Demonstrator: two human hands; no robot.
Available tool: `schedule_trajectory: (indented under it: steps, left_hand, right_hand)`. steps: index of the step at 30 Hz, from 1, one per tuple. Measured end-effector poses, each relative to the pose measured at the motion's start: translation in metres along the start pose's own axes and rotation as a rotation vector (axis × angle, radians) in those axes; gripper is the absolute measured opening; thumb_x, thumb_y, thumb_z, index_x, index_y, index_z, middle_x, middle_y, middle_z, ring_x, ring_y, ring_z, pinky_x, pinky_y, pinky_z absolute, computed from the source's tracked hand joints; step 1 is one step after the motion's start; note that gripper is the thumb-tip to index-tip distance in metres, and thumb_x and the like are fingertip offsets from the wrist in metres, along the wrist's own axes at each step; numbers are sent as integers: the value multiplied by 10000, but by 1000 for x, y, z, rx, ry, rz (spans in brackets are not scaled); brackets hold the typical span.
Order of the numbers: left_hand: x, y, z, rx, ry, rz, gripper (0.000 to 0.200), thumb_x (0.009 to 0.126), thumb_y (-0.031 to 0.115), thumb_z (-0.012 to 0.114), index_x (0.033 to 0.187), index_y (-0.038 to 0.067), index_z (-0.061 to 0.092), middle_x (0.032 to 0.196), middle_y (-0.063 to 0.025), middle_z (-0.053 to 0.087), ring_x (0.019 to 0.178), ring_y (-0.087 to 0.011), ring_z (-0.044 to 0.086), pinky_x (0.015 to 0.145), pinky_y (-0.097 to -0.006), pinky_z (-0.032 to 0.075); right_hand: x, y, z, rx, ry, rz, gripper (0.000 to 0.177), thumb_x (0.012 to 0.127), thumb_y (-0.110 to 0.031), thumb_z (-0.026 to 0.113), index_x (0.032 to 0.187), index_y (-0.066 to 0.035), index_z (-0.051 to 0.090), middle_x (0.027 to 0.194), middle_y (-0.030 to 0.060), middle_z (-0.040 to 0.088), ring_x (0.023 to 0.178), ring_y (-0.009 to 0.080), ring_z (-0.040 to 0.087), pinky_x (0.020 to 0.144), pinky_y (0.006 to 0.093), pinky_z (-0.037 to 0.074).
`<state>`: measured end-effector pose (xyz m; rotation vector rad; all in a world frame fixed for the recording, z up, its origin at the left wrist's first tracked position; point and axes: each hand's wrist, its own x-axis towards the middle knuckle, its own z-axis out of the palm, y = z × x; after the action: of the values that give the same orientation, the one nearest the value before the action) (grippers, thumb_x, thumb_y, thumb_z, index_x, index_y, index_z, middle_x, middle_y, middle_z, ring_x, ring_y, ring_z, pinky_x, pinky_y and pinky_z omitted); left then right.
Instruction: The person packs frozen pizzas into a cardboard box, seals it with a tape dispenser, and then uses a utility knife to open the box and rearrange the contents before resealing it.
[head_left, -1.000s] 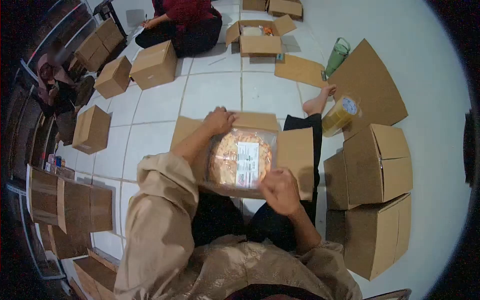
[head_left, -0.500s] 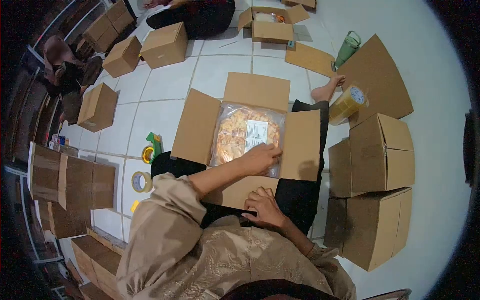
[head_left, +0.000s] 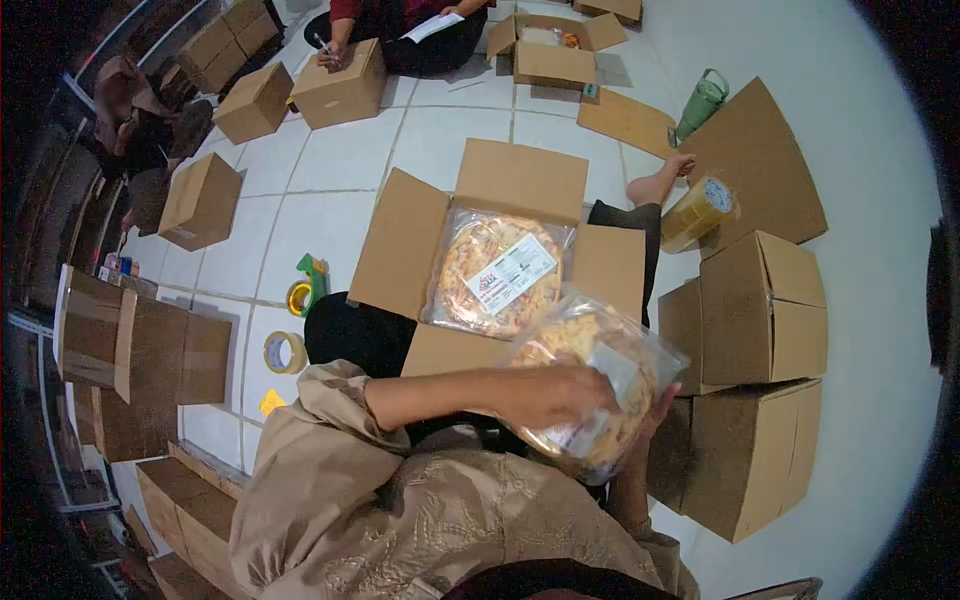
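Observation:
A plastic-wrapped pizza is tilted over the front right of the open carton, close to my body. My left hand, blurred by motion, lies across its top with the fingers bent over the label. At the pack's right edge, my right hand grips it from the side, partly hidden beneath the plastic. Another wrapped pizza with a white label lies flat inside the open cardboard box. The box rests between my legs, its flaps folded outward.
Left on the tiles are a green tape dispenser and a tape roll. Closed cartons are stacked at right beside a large tape roll. A green tumbler stands behind. Another person's hand holds a pen over a carton.
One wrapped pizza has come out of the box toward my right, now in both hands, uncovering another below. The other person's hand with a pen has come into view.

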<state>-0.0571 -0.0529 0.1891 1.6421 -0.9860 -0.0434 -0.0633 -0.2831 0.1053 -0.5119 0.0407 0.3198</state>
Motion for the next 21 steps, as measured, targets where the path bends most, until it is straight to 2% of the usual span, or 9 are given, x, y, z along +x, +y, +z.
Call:
schedule_trajectory:
  steps: [1,2,3,4,11,14,17,19,21]
  left_hand:
    - [-6,-16,0,74,38,-31,283,742,54,612,1024,53,588,957,-139,568,936,-293,531,823,-394,415]
    - [-17,-41,-14,171,48,-336,386,725,94,626,1098,44,538,1026,-155,542,968,-305,516,824,-419,409]
    - [-27,-75,-32,439,67,-247,444,687,147,666,1103,51,544,1050,-141,514,974,-298,496,804,-428,407]
    - [-19,-44,-49,690,-65,-524,439,641,199,698,1050,82,588,1025,-116,503,966,-283,483,777,-418,406]
    - [-25,-114,-29,965,-288,-103,259,619,267,698,817,104,664,902,-47,498,959,-224,474,766,-346,404]
    - [-26,-104,-45,664,-87,-117,122,665,165,668,713,60,630,818,-43,523,846,-238,483,730,-351,406]
    - [-15,-66,-53,278,227,-230,83,733,95,637,702,26,602,742,-75,531,739,-257,486,714,-367,405]
    - [7,-26,-42,-121,350,-171,78,754,103,625,759,25,617,769,-85,558,787,-274,511,751,-370,410]
    - [19,-1,-18,-66,114,-4,159,779,132,621,896,24,612,876,-108,578,875,-285,529,786,-381,412]
  right_hand:
    - [-9,-8,-3,-14,77,9,724,883,-545,383,1368,-25,249,1370,135,347,1227,282,376,1012,432,327]
    - [-17,-14,-10,-17,79,0,724,883,-545,383,1368,-25,249,1370,135,347,1227,282,376,1012,432,327]
    - [-27,-19,-19,-20,43,6,686,893,-520,368,1355,-20,282,1358,136,365,1221,287,385,1010,434,327]
    - [-36,-23,-31,-23,7,15,650,904,-494,353,1341,-15,314,1347,137,383,1215,292,393,1009,437,327]
    - [-46,-24,-61,-140,113,52,588,897,-449,359,1286,-11,405,1282,156,457,1169,316,444,974,450,365]
    - [-49,-28,-80,-696,346,-95,572,885,-424,372,1287,-18,404,1281,167,457,1161,314,455,961,453,381]
    - [-50,-25,-49,-580,288,-17,572,890,-430,365,1293,-26,402,1281,173,457,1154,309,461,964,450,381]
    - [-42,-22,-65,-68,115,68,605,891,-475,362,1316,-45,377,1303,159,438,1172,298,439,977,448,369]
    - [-34,-12,-61,-117,196,27,615,887,-484,373,1326,-53,363,1310,151,431,1181,296,426,986,447,358]
